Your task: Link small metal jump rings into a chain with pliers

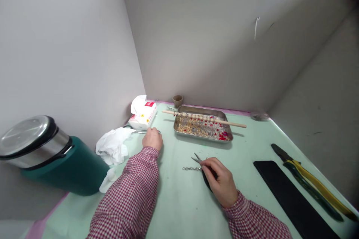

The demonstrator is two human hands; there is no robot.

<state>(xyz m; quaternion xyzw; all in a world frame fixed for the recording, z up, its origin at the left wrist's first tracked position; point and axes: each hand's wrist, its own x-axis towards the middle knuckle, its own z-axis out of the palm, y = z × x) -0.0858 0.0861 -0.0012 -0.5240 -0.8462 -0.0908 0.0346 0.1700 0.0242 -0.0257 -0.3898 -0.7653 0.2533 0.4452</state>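
Observation:
My right hand is closed around a small pair of pliers. Their thin metal jaws stand apart and point to the left, and a dark handle shows under the palm. Just below the jaws lies a short silvery chain, its right end close to my fingers; whether they touch it I cannot tell. Further off to the left, my left hand has its fingers curled down at the table. A bit of shiny metal shows at its fingertips, too small to name. Beside that hand lies a slim metal tool.
A metal tray of gold, red and clear beads has a wooden stick across it. Around are a brown cup, tissue pack, crumpled tissue, green bottle, black strip and yellow-green pliers.

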